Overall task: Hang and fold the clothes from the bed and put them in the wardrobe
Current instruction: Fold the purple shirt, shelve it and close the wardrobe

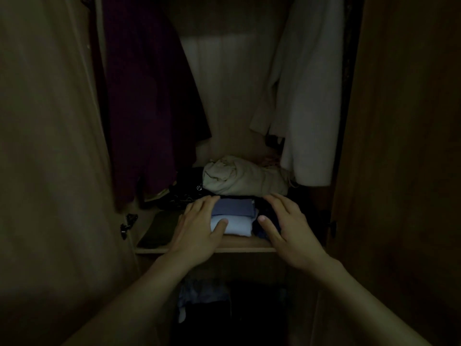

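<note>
A: Shelf [239,246] first. What sits on it?

B: Two folded pieces stacked at its front edge: a dark blue fold [234,207] on a pale blue fold [235,226]. At three o'clock of them lies a navy bundle [265,227]; at twelve o'clock, a cream bundle [243,179].

A: And the hands?

B: The left hand [199,231] lies flat against the stack at nine o'clock, fingers straight, thumb on the pale fold. The right hand [287,226] rests on the navy bundle, fingers relaxed, gripping nothing.

A: How would the stack handle?

B: Light and soft, I judge, and apt to slump or unfold. Best pressed from both sides, low down, palms flat.

A: Hanging?

B: Two garments: a purple one [149,96] at ten o'clock, a white one [309,96] at two o'clock. Below the shelf it is too dark to count.
</note>
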A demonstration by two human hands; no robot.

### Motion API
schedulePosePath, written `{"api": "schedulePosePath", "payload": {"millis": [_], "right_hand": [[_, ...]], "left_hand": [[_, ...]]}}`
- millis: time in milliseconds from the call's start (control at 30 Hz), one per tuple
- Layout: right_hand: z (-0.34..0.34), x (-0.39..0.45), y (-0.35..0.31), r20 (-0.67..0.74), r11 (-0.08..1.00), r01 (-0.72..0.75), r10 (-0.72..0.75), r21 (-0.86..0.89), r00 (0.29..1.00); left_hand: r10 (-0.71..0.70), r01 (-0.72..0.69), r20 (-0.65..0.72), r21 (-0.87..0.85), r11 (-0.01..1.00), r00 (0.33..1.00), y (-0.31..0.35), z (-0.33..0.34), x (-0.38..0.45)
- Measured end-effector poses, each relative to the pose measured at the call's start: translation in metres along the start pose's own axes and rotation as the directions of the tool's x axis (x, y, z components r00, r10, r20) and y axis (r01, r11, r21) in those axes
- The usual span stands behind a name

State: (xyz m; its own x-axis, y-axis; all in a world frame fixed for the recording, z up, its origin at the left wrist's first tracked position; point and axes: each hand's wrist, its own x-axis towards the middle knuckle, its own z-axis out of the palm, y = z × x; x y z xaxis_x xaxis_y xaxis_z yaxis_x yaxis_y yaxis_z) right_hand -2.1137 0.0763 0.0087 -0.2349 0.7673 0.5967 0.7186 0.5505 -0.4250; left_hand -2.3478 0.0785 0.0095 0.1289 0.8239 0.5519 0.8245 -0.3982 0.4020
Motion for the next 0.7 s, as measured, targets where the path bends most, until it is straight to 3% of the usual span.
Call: {"api": "schedulePosePath", "payload": {"millis": [200,500,700], "right_hand": [[-0.025,-0.029,-0.049,-0.011,0.998,-0.019,0.019,-0.063,1.000],[-0.064,-0.090,-0.091,0.014,0.964,-0.059,0.065,-0.261,0.998],[-0.095,-0.111,-0.090,-0.044,0.972,-0.090,0.083,-0.217,0.996]], "left_hand": [[0.061,-0.062,-0.028,-0.043,0.997,0.998,0.012,-0.042,-0.025],[0.089,-0.098,-0.042,-0.314,0.944,0.995,0.044,-0.037,-0.067],[0.148,-0.141,-0.001,-0.303,0.942,0.989,0.080,-0.034,-0.079]]}}
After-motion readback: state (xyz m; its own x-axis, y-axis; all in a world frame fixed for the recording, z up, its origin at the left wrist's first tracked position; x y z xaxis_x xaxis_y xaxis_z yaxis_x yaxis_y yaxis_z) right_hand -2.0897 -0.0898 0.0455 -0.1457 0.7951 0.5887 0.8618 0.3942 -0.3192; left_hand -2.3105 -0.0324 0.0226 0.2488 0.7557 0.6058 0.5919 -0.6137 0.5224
